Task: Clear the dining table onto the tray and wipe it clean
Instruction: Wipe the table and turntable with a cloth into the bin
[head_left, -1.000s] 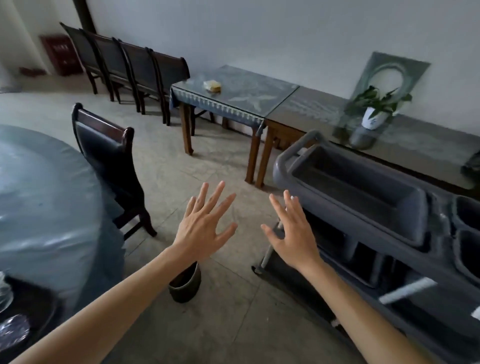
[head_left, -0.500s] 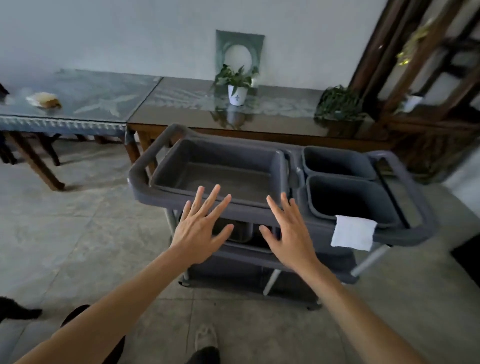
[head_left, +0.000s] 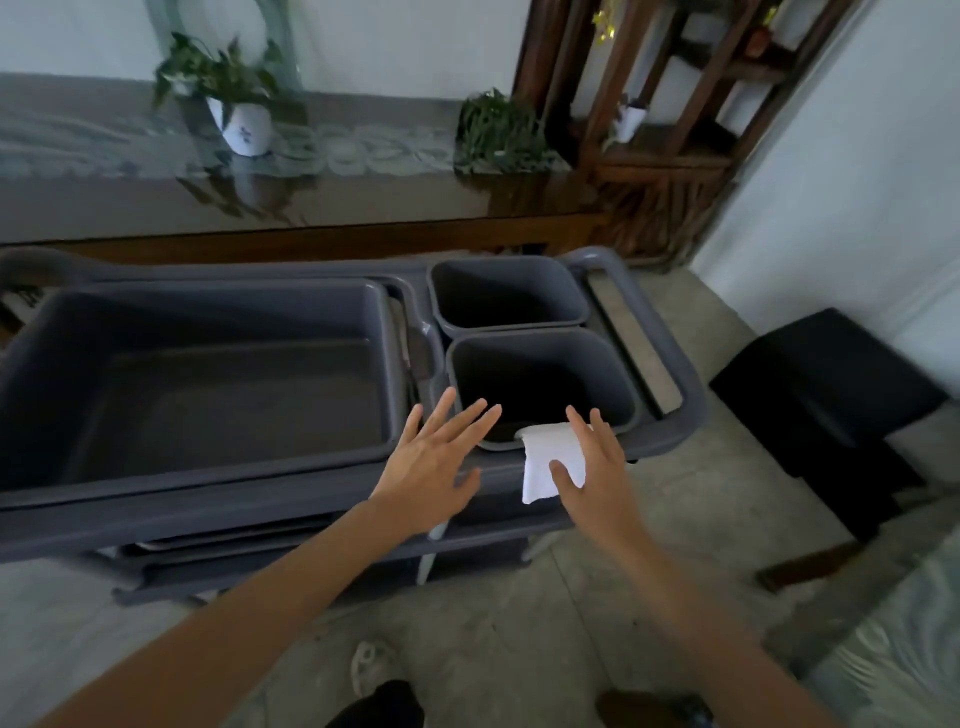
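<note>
View has swung from the dining table to the cart (head_left: 691, 415). R hand (head_left: 597, 467) now reaches the white cloth (head_left: 545, 460) at frame center-right on the bin rim, fingers spread, touching, no grip yet. L hand (head_left: 436, 467) flat, empty. Wiping gear first, prob.

Just the one view here, a wide-angle head cam looking forward and steeply down from standing height, so both forearms come in from the bottom edge and a shoe (head_left: 370, 670) shows on the floor right below. It's facing a grey cart (head_left: 291, 512) that sits close and fills the middle of the frame, with a glossy side table (head_left: 332, 208) and the wall behind it running along the top. Straight lines bow toward the edges, and with only one camera there's no second view to overlap with.
</note>
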